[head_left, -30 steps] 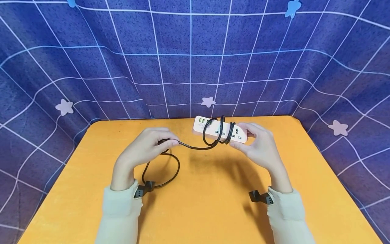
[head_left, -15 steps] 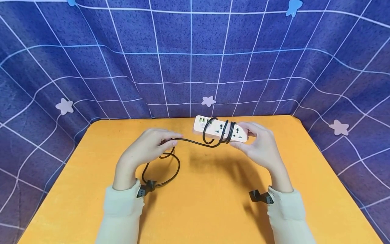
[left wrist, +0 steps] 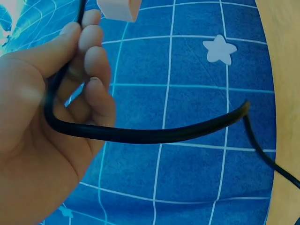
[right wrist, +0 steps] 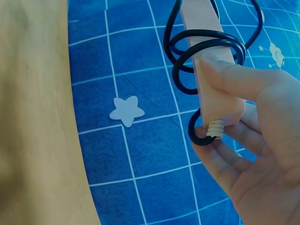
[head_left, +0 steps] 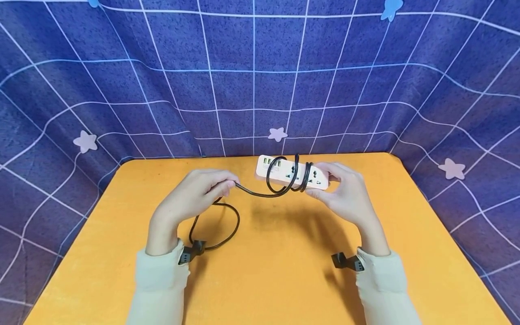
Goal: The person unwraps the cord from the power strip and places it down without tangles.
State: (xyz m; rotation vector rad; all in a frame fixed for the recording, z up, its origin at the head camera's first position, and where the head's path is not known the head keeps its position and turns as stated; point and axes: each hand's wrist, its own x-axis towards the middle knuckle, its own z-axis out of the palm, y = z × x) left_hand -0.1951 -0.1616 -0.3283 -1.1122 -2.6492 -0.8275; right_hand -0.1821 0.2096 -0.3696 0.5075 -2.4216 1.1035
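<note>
One white strip (head_left: 282,171) is in the air over the orange tabletop (head_left: 276,271), slightly tilted, its left end the higher one. The right hand (head_left: 347,194) grips it by the right end, with the thumb against the near side and the fingers curled about the end. In the right wrist view a ribbed collar (right wrist: 215,129) shows there, close to those fingers, where the black cord (head_left: 253,194) leaves the strip.

Several turns of this cord circle the strip near the right hand, bunched together; a looser loop lies further left, by the green USB ports (head_left: 270,161). From the turns the cord sags across the gap to the left hand (head_left: 195,192), which pinches it between thumb and fingers, near the strip but apart from it. Past the pinch it crosses the palm (plainest in the left wrist view) and drops into a wide loop by the left wrist, partly hidden behind a black mount (head_left: 199,248).

Both sleeves (head_left: 160,280) are pale and cuffed. Behind the tabletop hangs a blue cloth (head_left: 227,90) with a pale grid and stars, one star (head_left: 278,134) just above the strip in the head view.
</note>
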